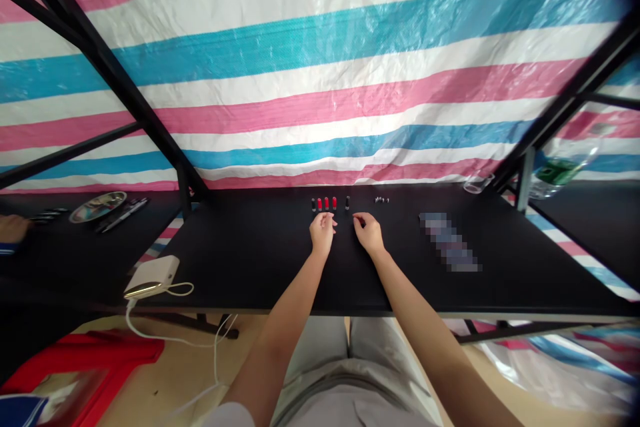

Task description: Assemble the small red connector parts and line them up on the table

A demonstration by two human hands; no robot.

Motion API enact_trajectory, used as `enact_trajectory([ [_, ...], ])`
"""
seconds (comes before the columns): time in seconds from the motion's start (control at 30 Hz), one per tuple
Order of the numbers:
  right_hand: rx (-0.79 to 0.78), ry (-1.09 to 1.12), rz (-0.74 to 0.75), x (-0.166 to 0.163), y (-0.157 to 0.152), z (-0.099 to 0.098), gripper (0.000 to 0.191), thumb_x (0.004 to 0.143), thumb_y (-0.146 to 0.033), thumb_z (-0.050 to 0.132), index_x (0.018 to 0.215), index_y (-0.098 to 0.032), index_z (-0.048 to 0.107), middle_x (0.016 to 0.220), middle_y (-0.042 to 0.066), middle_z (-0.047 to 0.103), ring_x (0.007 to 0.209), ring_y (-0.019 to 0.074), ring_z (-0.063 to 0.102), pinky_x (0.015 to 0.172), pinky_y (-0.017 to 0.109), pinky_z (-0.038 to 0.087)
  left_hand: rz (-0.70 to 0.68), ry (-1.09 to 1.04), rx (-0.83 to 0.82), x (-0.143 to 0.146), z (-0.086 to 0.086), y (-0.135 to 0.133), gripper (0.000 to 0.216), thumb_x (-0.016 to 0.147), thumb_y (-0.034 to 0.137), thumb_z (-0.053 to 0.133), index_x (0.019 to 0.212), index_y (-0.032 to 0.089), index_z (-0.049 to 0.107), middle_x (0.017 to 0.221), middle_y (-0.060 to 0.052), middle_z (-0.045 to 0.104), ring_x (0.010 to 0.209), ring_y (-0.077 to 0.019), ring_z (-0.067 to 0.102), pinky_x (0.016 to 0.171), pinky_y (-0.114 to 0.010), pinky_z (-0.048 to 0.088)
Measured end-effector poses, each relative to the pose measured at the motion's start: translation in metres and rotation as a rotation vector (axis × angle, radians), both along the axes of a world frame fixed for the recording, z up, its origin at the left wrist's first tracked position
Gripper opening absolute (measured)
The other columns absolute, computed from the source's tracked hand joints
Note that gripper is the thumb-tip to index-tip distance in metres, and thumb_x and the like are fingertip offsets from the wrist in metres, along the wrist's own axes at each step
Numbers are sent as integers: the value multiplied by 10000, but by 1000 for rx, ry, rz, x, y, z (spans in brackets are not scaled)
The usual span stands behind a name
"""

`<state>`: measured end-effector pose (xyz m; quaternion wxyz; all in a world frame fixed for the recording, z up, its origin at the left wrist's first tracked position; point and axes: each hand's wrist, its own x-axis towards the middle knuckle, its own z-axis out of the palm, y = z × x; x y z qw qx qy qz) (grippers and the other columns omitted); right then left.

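Note:
A row of small upright pieces, red and black [325,203], stands on the black table [260,260] near its far edge. My left hand [323,232] rests just in front of them with its fingers curled in; what it holds, if anything, is hidden. My right hand [369,232] lies beside it, fingers pinched on a small red piece [358,219]. One black piece [347,202] stands apart at the row's right end. Several tiny silver parts [382,199] lie further right.
A blurred flat item [450,250] lies right of my hands. A white power bank [153,275] with a cable sits at the table's left corner. Another table at left holds a metal dish [97,206], pens and another person's hand [13,228]. A clear cup [477,183] stands at the far right.

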<state>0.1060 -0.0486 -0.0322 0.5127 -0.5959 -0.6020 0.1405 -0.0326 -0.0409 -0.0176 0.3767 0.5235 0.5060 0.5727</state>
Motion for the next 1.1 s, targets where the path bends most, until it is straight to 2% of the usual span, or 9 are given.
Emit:
enact_trajectory([
  [0.47,7,33,1,1,0,0,220,763,-268,451,852,-161,622,838,80,638,730,176,591,737,331,478,0,44,4,1,0,-2,257,799,363,458,799,144,594,611,-8,578,443,-72,490,478,-195,414],
  [0.6,23,57,-2,2,0,0,225,764,-276,450,854,-160,621,839,81,637,721,171,588,736,328,477,-39,186,73,6,6,-5,235,796,361,477,867,183,615,671,-25,607,570,-112,552,605,-228,448],
  [0.7,33,92,-30,3,2,-1,241,771,-284,442,879,-158,617,858,86,636,747,175,588,729,327,477,-82,333,136,13,14,-4,285,760,312,541,1026,227,597,740,-28,627,637,-136,570,695,-250,442],
  [0.8,48,130,-81,5,4,-1,260,770,-293,442,911,-152,610,889,96,631,775,181,584,717,326,477,-131,405,122,21,21,4,475,714,246,593,1181,229,511,703,-20,619,654,-161,583,698,-250,430],
  [0.87,54,146,-108,6,4,-1,264,770,-294,442,919,-151,606,887,96,627,773,179,580,712,322,476,-142,432,92,27,24,13,542,685,204,614,1212,208,487,653,-17,603,631,-170,585,692,-248,423],
  [1.1,52,175,-116,7,4,-1,260,768,-291,437,911,-150,603,877,92,626,767,174,575,712,318,474,-104,577,85,43,23,39,579,668,169,613,1230,196,475,584,-5,553,630,-191,595,720,-283,421],
])
